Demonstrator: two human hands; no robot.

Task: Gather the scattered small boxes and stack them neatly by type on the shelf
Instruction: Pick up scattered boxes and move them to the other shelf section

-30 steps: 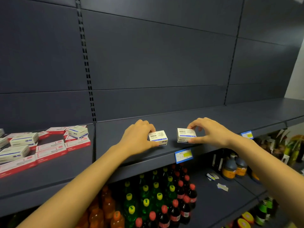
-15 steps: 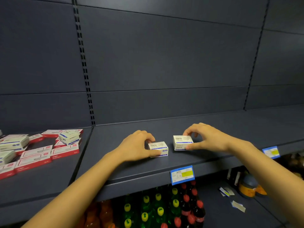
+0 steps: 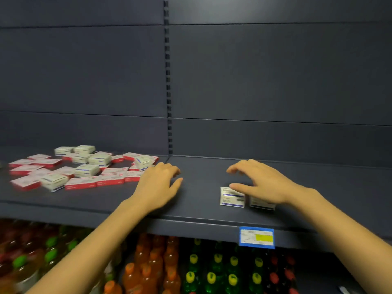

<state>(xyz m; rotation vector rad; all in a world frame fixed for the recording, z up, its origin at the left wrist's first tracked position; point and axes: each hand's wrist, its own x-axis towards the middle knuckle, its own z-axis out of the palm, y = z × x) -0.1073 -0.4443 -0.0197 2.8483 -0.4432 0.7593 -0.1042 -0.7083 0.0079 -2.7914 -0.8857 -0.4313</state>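
Two small white boxes with blue print stand side by side near the front of the dark shelf [image 3: 201,213]: the left box [image 3: 232,198] and the right box [image 3: 262,203], partly covered. My right hand [image 3: 261,181] hovers over them with fingers spread, holding nothing; its thumb lies just above the left box. My left hand [image 3: 158,183] is open with relaxed fingers over the bare shelf, close to a scattered pile of flat red-and-white boxes [image 3: 93,182] and thicker white-and-blue boxes [image 3: 87,169] on the left shelf section.
A slotted upright [image 3: 168,81] divides the dark back panel. A blue and yellow price tag [image 3: 256,237] hangs on the shelf's front edge. Below stand rows of bottles with orange, green, yellow and red caps [image 3: 191,270].
Both hands have let go of the two white-and-blue boxes, which now stand together. My left hand moved left toward the pile. The view swung left, bringing the scattered boxes closer to centre.
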